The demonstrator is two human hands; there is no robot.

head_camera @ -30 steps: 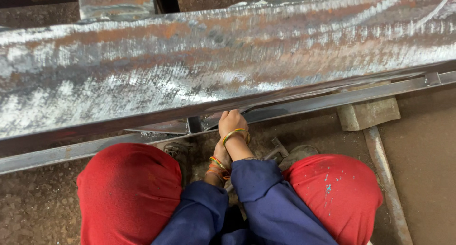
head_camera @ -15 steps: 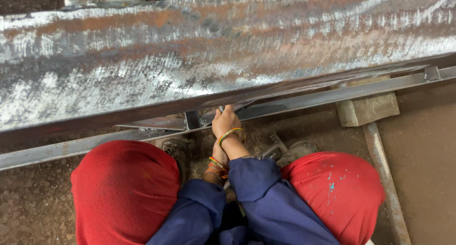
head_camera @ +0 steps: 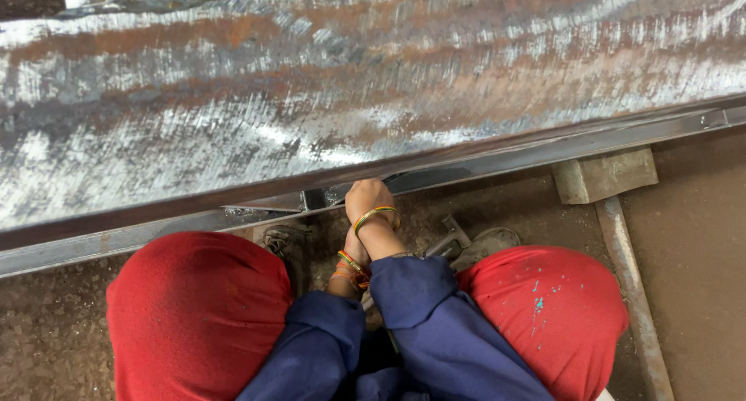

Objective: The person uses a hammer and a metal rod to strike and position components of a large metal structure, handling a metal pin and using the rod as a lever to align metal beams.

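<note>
Across the upper part of the view runs a large steel plate, rust-streaked and ground bright in patches, its long axis going from lower left to upper right. Beneath its near edge lies a narrow steel bar on the same slant, and between plate and bar, near the middle, is a small dark gap with a short upright piece. At lower left a red-clad knee rises from the gritty floor. Between the knees both blue sleeves reach forward; the left hand sits low and mostly hidden behind the other wrist — whether its fingers are curled or loose cannot be told. The right hand, wearing a gold bangle, is the nearer one to the plate: it presses up against the underside edge, fingers tucked out of sight under the steel, so its grip cannot be told either. The gap lies just left of it. Further right sit a hammer-like tool, the other knee, a concrete block and a rusty pipe.
</note>
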